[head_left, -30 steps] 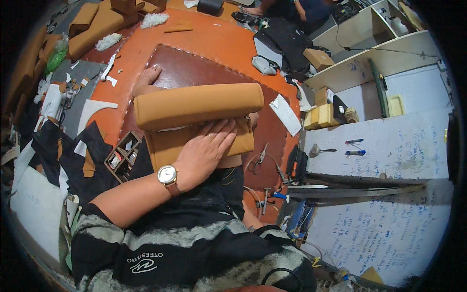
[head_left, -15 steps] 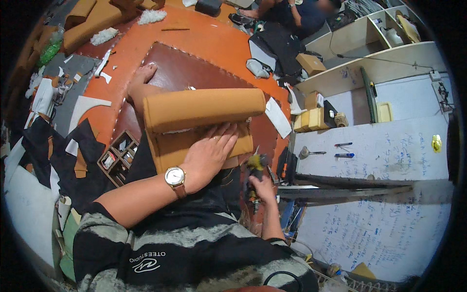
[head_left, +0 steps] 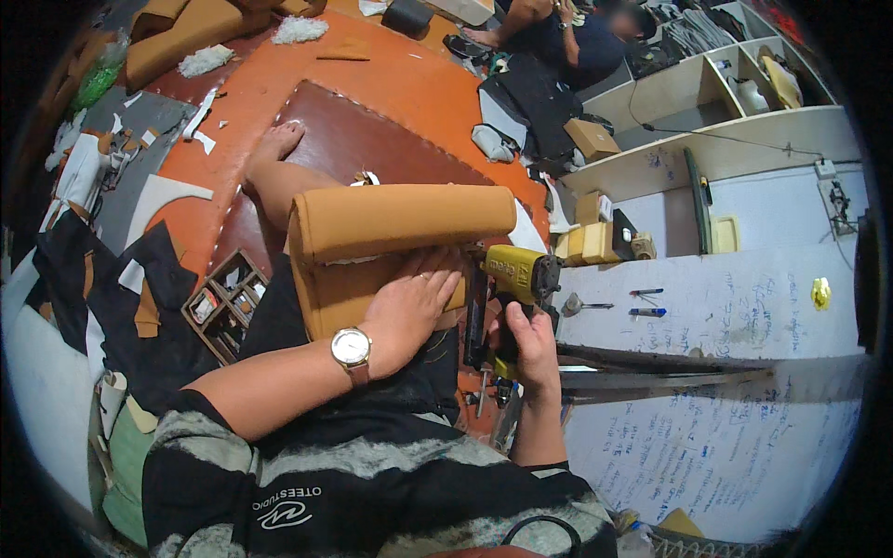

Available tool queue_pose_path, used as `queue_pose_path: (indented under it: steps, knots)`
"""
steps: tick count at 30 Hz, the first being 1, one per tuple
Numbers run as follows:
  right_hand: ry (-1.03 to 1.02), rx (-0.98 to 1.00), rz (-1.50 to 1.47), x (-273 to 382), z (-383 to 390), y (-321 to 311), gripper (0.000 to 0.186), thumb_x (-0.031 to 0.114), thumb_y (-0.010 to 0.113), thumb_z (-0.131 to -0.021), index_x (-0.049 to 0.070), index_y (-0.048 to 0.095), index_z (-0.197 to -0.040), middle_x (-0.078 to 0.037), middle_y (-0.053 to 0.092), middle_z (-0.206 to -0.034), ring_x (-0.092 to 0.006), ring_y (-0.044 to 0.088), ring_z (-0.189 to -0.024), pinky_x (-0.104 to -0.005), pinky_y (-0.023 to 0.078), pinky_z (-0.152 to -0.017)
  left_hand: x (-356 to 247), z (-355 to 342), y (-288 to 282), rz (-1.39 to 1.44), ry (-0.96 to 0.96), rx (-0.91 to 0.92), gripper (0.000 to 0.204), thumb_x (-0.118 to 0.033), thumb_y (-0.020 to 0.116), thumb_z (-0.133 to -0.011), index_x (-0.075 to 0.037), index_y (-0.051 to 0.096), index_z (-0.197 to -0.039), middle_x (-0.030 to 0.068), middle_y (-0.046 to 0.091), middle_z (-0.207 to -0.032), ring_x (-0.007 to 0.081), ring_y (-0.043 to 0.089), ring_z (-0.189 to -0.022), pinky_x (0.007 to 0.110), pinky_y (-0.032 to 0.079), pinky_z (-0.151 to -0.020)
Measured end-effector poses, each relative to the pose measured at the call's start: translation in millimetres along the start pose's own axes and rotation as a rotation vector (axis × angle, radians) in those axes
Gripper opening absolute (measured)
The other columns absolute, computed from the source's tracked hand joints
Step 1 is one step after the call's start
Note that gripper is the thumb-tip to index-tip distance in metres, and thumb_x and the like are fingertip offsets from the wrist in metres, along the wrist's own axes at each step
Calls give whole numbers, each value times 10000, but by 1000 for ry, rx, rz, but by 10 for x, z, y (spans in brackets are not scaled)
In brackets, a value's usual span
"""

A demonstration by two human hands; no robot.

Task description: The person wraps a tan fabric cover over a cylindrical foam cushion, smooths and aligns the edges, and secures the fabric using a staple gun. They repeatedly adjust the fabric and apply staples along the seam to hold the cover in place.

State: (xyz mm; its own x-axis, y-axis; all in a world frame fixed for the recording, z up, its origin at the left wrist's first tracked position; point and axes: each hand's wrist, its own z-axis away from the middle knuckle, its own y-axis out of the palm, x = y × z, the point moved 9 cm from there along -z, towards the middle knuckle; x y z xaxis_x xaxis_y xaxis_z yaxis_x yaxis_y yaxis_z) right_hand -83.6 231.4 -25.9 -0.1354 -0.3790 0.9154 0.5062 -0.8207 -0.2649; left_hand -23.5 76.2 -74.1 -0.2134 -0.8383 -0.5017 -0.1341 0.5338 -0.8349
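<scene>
A tan upholstered piece (head_left: 400,223) with a thick rolled edge lies across my lap. My left hand (head_left: 411,302) is spread on its lower flat part, fingers reaching under the roll, with a watch (head_left: 351,347) on that wrist. In my right hand (head_left: 530,346) is a yellow and black staple gun (head_left: 514,268), gripped by its handle. Its nose points toward the right end of the upholstered piece, close to the fingertips of my left hand. Whether the nose touches the cover cannot be made out.
A wooden compartment box (head_left: 226,302) with small parts stands left of my lap. Black fabric scraps (head_left: 70,270) lie further left. To the right is a white board (head_left: 744,298) with pens on it. Another person (head_left: 591,42) sits at the far right.
My right hand has raised the staple gun from low beside my lap to the right end of the upholstered piece. The piece and my left hand have shifted slightly right.
</scene>
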Motion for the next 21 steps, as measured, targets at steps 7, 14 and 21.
queue_pose_path:
  steps: [7, 14, 21]
  knots:
    - [19, 16, 54, -54, -135, 96, 449, 465, 565, -1133, 35, 660, -1043, -34, 648, -807, -129, 608, -689, -295, 472, -632, 21, 10, 45, -71, -21, -6, 610, -108, 576, -972, -13, 502, -1571, 99, 646, -1356, 247, 700, -1121, 371, 592, -938]
    - [47, 25, 209, -23, -191, 225, 476, 484, 559, -1133, 48, 649, -966, -20, 637, -757, -133, 608, -681, -318, 464, -627, 33, 61, 94, -71, -12, -5, 607, -102, 566, -972, -15, 504, -1570, 106, 639, -1379, 239, 695, -1129, 361, 587, -954]
    - [-31, 57, -119, -149, -119, -64, 533, 549, 520, -1133, 33, 652, -1161, -49, 644, -741, -156, 618, -694, -306, 476, -661, -39, -47, -222, 117, 36, 51, 696, -138, 721, -941, -7, 470, -1577, 148, 571, -1554, 342, 640, -1322, 450, 561, -1056]
